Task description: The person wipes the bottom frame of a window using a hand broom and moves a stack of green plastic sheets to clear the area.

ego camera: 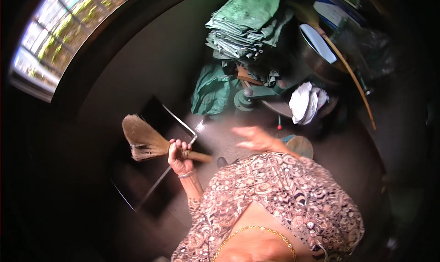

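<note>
My left hand (180, 159) grips the handle of a short straw hand broom (146, 138), whose bristles fan out to the left. A bracelet circles that wrist. Beneath the broom stands a dark box-like thing with light metal edges (178, 119); what it is cannot be made out. My right hand (254, 138) is held in front of my patterned top, fingers spread and somewhat blurred, with nothing in it. A round stool seat (300, 147) shows just beside the right forearm.
Ahead lie a stack of folded green cloth or sheeting (244, 21), a green plastic bag (211, 90), a green metal linkage (257, 92) and crumpled white material (306, 102). A long thin curved handle (350, 69) leans at the right near a round container (312, 62). A barred window (65, 32) is at upper left.
</note>
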Demonstrator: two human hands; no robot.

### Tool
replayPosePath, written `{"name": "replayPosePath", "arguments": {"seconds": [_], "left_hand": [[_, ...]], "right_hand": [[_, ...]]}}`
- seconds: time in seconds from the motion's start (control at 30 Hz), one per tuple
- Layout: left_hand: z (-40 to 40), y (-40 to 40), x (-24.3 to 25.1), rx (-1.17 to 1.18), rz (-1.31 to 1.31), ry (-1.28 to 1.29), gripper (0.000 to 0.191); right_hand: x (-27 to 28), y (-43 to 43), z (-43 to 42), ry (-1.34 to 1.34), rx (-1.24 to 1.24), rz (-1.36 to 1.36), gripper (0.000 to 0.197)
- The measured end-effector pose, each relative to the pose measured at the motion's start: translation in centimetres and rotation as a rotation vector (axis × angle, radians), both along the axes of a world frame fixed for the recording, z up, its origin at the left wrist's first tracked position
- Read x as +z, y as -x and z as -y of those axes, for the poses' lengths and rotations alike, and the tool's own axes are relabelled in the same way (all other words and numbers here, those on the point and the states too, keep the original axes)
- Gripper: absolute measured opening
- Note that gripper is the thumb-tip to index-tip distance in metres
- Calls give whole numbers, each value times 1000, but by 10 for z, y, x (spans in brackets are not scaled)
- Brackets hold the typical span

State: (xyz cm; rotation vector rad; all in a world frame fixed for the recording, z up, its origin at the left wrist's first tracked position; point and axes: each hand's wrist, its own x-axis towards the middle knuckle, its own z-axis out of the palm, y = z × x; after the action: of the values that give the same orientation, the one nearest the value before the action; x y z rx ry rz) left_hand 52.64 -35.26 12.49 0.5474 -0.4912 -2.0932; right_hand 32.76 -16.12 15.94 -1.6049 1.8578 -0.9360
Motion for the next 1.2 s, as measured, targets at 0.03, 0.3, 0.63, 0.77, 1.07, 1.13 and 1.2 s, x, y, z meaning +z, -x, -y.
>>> {"name": "replayPosePath", "arguments": {"seconds": [0.03, 0.3, 0.63, 0.77, 1.07, 1.13, 1.2], "left_hand": [[13, -7, -9, -12, -11, 16, 28], [60, -33, -44, -53, 308, 20, 36], [78, 35, 44, -96, 283, 174, 46], [101, 80, 80, -132, 542, 255, 46], [128, 263, 110, -374, 762, 598, 56], [172, 280, 81, -397, 676, 629, 32], [177, 310, 70, -508, 594, 590, 36]], "right_hand": [[7, 8, -9, -69, -155, -11, 59], [12, 67, -61, 281, -975, 828, 88], [-123, 179, 114, 419, -1023, 1431, 84], [-129, 176, 154, 427, -877, 1579, 46], [-77, 184, 144, 773, -608, 1845, 23], [-56, 168, 147, 809, -759, 1563, 26], [-53, 181, 142, 746, -888, 1339, 31]]}}
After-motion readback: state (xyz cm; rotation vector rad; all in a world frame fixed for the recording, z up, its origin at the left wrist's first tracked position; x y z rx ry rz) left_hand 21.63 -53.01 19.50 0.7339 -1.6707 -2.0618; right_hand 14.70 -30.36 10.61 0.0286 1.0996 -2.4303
